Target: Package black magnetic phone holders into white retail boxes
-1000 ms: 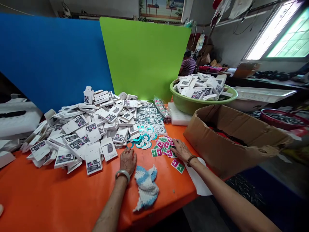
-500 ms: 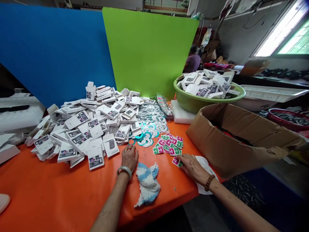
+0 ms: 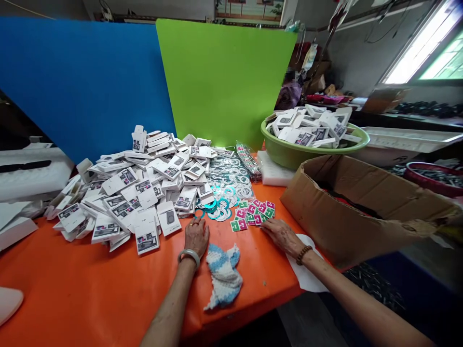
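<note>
My left hand (image 3: 197,236) lies palm down on the orange table (image 3: 90,289), its fingers apart and nothing held, just below the teal and white rings (image 3: 220,207). My right hand (image 3: 282,234) rests with its fingertips at the lower right edge of a spread of small pink and green packets (image 3: 251,214); its fingers are extended over the table and no packet shows lifted in it. Between my forearms lies a crumpled blue and white knitted cloth (image 3: 224,277). A heap of white printed boxes (image 3: 144,193) covers the table to the left of the rings.
A cardboard box (image 3: 347,226) stands at the right edge, over a white sheet (image 3: 307,274). Behind it, a green basin (image 3: 311,156) holds more white boxes. Blue (image 3: 90,82) and green (image 3: 227,82) panels stand at the back. A person in stripes (image 3: 289,95) is beyond.
My right hand has moved left and up towards the packets, and the loose packets under its fingers are now against the spread. My left hand stays at the same place on the table.
</note>
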Tool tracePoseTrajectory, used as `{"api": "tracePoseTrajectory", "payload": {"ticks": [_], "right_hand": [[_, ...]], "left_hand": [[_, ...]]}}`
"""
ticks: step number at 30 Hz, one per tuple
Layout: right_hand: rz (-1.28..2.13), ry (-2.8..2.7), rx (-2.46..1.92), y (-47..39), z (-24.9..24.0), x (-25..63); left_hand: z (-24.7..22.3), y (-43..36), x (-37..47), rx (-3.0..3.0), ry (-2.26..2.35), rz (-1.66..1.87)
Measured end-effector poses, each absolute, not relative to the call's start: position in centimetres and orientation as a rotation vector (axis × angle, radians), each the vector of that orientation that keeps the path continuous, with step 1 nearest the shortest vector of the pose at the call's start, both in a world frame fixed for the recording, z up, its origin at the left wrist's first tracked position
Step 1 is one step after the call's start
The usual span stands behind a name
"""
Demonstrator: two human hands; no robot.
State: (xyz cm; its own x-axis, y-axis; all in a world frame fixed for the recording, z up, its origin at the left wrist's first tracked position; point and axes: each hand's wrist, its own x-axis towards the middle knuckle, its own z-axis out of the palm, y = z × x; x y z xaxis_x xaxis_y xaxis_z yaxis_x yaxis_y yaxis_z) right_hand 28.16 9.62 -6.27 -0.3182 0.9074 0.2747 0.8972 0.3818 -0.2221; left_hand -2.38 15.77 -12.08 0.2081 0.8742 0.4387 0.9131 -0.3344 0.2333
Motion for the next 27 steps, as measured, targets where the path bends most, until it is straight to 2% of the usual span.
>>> {"api": "tracePoseTrajectory", "payload": {"ticks": [5,10,14,23,27], "right_hand": [[-0.054,-2.135,-1.837,4.9,-6.5,30.5],[-0.193,-1.95,-2.205,0.1,-10.3,32.1],[-0.179,-1.96,-2.169,0.3,-11.3,30.8],[-0.181,-1.912,-2.21,5.7,-9.2,30.4],[-0.316,-1.891,-2.09,6.2,-8.0,29.1]], "left_hand": [[-11.9,15.8,-2.4,-2.393,-1.758,-0.776],[-11.8,15.8,-2.3,-2.411,-1.761,-0.76],[-11.8,15.7,-2.3,-2.416,-1.76,-0.749],[-11.6,15.6,-2.4,-2.421,-1.75,-0.746],[-11.6,15.6,-2.4,-2.424,-1.759,-0.766]]}}
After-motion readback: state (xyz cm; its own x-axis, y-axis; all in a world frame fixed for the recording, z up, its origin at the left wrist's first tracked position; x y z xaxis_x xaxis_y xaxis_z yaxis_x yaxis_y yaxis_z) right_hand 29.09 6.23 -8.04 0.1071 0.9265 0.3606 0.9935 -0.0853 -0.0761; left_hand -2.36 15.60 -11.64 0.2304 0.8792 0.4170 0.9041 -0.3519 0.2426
